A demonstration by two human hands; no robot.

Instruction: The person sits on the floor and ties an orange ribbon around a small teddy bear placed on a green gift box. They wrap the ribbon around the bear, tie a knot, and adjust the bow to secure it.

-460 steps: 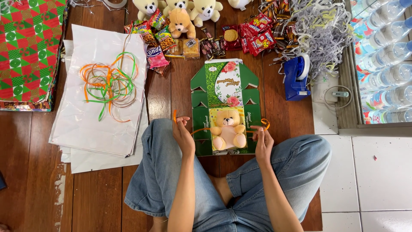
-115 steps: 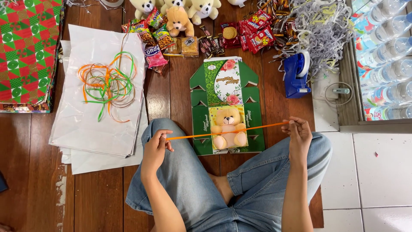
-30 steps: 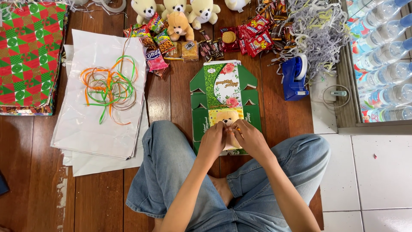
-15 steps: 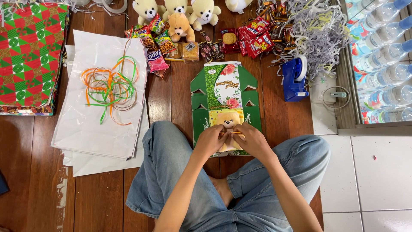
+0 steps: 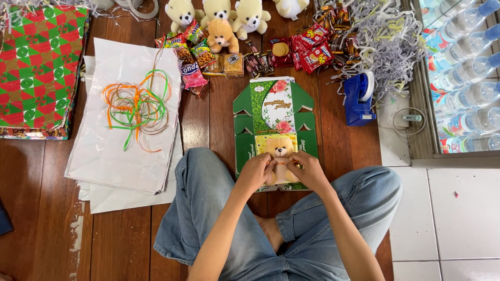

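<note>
Left hand (image 5: 256, 173) & right hand (image 5: 308, 170), both pinched shut on orange ribbon (image 5: 284, 161) at teddy bear's (image 5: 280, 156) neck, bear lying on flattened green box (image 5: 275, 122) w/ floor steadying it.

Dark wooden floor (image 5: 41, 208) beside white tiles (image 5: 448, 208)

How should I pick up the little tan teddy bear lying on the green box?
Probably by its round belly, coming straight down from above. The teddy bear lies flat on its back on the green box, head pointing away from the person. The left hand and right hand already meet over its lower body, so its sides near the head are the free part.
</note>
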